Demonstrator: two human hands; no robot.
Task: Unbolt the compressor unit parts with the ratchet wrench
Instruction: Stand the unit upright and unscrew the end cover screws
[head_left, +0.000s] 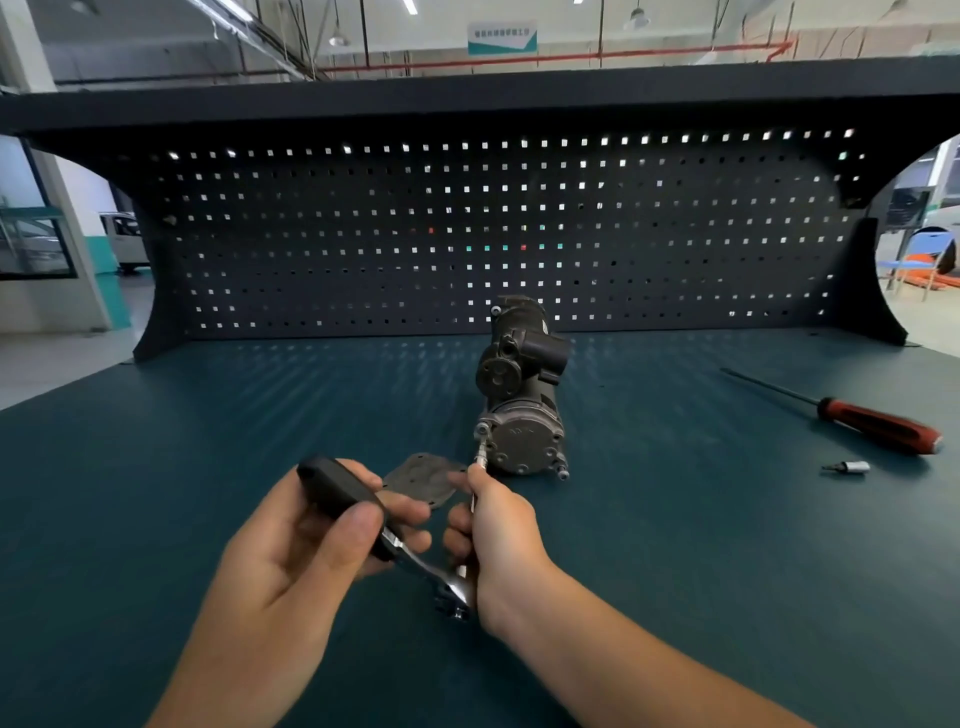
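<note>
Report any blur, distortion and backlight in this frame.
Head view: the wide-angle lens bows the shelf and bench edges; light through the pegboard holes backlights the compressor, dim but legible; the screwdriver looks smeared; the left hand and right hand gripping the ratchet wrench are fairly sharp.

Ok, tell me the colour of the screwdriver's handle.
The screwdriver handle is red with black parts, seen best in the head view.

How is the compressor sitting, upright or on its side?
On its side: the compressor lies lengthwise on the bench, round end toward the camera.
</note>
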